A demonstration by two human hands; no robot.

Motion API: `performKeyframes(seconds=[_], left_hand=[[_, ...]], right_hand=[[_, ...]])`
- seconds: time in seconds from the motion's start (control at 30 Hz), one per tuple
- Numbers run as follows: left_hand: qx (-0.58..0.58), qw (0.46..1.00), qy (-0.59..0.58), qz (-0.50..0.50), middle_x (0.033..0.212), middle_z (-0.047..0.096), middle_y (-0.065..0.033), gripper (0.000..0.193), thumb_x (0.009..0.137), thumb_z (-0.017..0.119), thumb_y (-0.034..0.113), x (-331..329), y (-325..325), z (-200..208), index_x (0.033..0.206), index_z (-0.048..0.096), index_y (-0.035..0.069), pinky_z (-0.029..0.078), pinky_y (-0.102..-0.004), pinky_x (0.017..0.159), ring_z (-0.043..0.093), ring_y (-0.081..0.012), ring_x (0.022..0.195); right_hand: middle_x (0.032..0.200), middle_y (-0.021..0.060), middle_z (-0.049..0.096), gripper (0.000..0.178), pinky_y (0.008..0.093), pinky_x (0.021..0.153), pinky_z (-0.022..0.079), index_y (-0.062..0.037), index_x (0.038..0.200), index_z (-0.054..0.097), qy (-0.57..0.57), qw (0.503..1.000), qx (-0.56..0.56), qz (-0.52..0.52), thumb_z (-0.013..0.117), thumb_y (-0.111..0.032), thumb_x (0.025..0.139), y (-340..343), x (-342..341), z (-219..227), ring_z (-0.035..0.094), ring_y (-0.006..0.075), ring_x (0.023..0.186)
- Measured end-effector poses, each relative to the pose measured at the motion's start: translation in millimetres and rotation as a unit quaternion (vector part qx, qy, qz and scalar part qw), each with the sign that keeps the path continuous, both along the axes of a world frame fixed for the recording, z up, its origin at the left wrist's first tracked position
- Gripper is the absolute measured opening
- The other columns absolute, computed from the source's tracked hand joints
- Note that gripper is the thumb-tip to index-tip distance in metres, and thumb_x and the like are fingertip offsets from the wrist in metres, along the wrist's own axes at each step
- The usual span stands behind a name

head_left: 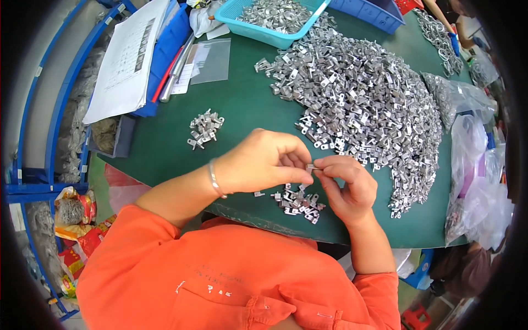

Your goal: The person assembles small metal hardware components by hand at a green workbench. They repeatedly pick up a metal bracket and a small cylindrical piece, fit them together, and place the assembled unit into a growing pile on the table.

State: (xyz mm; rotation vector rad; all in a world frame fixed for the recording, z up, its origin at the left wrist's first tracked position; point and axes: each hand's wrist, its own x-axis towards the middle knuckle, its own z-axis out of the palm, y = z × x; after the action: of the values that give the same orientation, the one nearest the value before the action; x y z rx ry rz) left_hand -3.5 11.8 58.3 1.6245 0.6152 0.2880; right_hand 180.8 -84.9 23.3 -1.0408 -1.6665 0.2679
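Observation:
A small metal part [312, 166] sits between my two hands, above the table's near edge. The thumb and fingertips of my right hand [352, 187] pinch its right end. My left hand [267, 159] has curled fingers at the other end, and its fingertips seem to close on the part; the exact contact is partly hidden. Just below the hands lies a small heap of similar silvery metal parts [300, 203]. Another little heap [205, 129] lies to the left of my left hand. A large pile of such parts [368, 93] spreads over the table ahead and to the right.
On the green table [165, 110], a turquoise basket [264, 34] of metal pieces stands at the back. Papers [129, 60] lean on a blue bin at the left, beside pens [175, 71]. Plastic bags [473, 181] line the right edge. Blue shelving [55, 126] stands left.

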Motion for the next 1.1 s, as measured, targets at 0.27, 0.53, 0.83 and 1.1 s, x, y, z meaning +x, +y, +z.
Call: performKeyframes(seconds=[0.27, 0.53, 0.83, 1.1], left_hand=[[0.205, 0.971, -0.104, 0.07, 0.089, 0.065, -0.0082, 0.019, 0.072, 0.079, -0.001, 7.0, -6.2, -31.7, 0.086, 0.067, 0.0, 0.054, -0.0232, 0.062, 0.066, -0.013, 0.074], [0.242, 0.96, -0.135, 0.039, 0.094, 0.062, -0.0074, 0.023, 0.072, 0.069, -0.011, 4.2, 6.7, -26.1, 0.091, 0.063, 0.002, 0.052, -0.0273, 0.073, 0.062, -0.0149, 0.084], [0.379, 0.918, -0.014, 0.116, 0.092, 0.058, -0.0075, 0.018, 0.079, 0.068, 0.001, 15.6, 23.6, -39.7, 0.096, 0.061, 0.002, 0.051, -0.0315, 0.066, 0.062, -0.0211, 0.078], [-0.126, 0.98, -0.083, 0.13, 0.09, 0.069, -0.0102, 0.012, 0.093, 0.062, 0.008, 18.5, 18.3, -42.4, 0.095, 0.064, -0.004, 0.057, -0.0275, 0.07, 0.067, -0.0141, 0.076]], right_hand=[[0.086, 0.0109, 0.067, 0.021, 0.0281, 0.062, 0.054, -0.0005, 0.089, 0.064, -0.013, 0.994, -0.108, -0.017, 0.076, 0.006, 0.073, 1.0, 7.4, -1.0, 0.066, 0.0205, 0.073], [0.084, 0.0095, 0.065, 0.022, 0.0325, 0.062, 0.052, -0.0026, 0.089, 0.065, -0.033, 0.994, -0.095, 0.039, 0.072, 0.008, 0.071, 1.7, 7.9, -4.4, 0.064, 0.0248, 0.073], [0.084, 0.0094, 0.065, 0.013, 0.0355, 0.063, 0.051, -0.0021, 0.085, 0.068, -0.054, 0.969, -0.123, 0.207, 0.072, -0.003, 0.073, -0.9, -4.8, -6.7, 0.063, 0.0271, 0.074], [0.086, 0.011, 0.064, 0.025, 0.0329, 0.063, 0.052, -0.0017, 0.097, 0.063, -0.019, 0.987, -0.148, -0.059, 0.073, 0.004, 0.075, 3.8, 3.3, -6.9, 0.064, 0.0257, 0.075]])
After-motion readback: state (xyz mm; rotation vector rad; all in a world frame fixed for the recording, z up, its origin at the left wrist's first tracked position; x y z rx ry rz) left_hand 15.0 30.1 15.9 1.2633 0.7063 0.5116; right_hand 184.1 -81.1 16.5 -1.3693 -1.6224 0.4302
